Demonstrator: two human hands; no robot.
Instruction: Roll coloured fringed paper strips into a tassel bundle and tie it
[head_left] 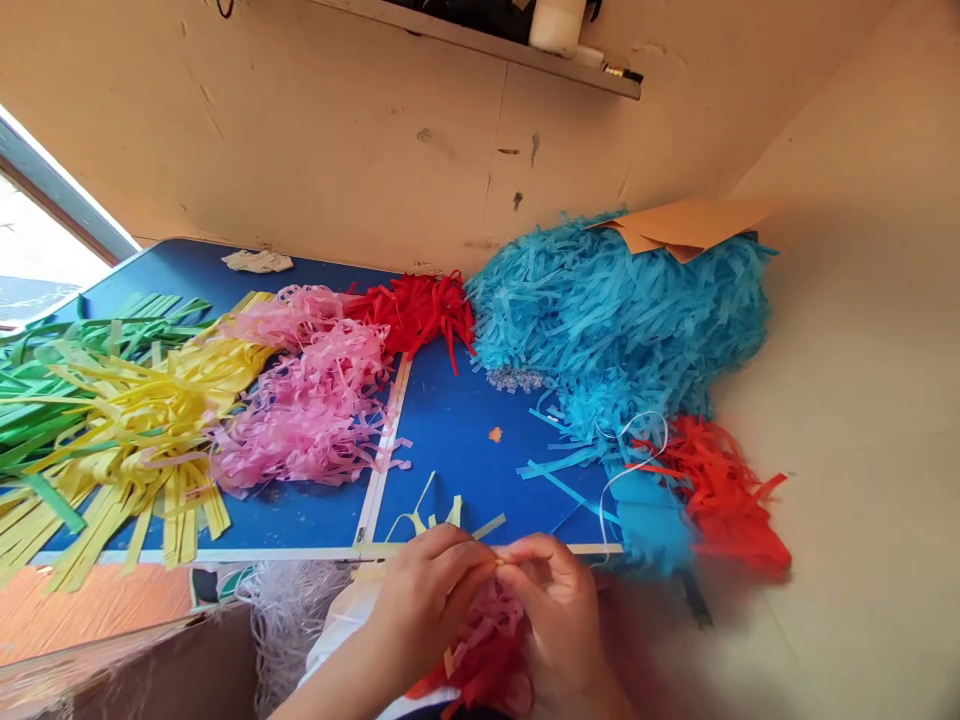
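Observation:
At the table's front edge my left hand (431, 598) and my right hand (561, 605) meet, both closed with fingertips pinched together. A tiny bit of yellow paper strip (499, 562) shows between them; most of it is hidden by the fingers. Below the hands, in front of my body, hang fringed pink and red tissue paper strips (491, 655). Just beyond my left hand, a few pale yellow strips (442, 515) lie on the blue table (457, 430).
Green (37, 400), yellow (150, 410) and pink fringed tissue paper (315, 400) covers the left side. A big blue fringed heap (615, 310) with orange paper (690, 225) on top stands right, beside red fringe (727, 490) and white string (604, 500). A shelf (480, 45) hangs above.

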